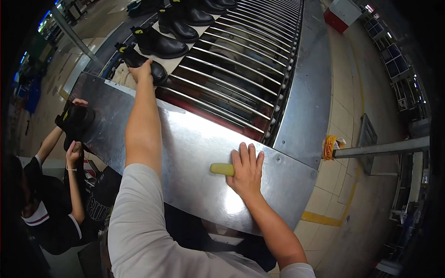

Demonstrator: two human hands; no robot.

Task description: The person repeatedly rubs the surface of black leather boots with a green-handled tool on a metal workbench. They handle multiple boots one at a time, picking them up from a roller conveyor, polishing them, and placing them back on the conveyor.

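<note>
My left hand (141,71) reaches forward to the nearest black ankle boot (159,73) in a row and grips it around its side. That boot has a yellow tab at its top and lies tilted, toe to the right. Some of my left fingers are hidden behind it. My right hand (247,172) lies palm down on the shiny metal tabletop (194,180), fingers stretched out and holding nothing. A yellow-green cover (221,169) sheathes its thumb, which points left.
Behind the tabletop runs a roller conveyor (241,69); several black boots (162,44) stand along its left side. At left, a co-worker holds another black boot (76,119) over the table's edge. A metal rail (384,147) with an orange wrap juts in at right.
</note>
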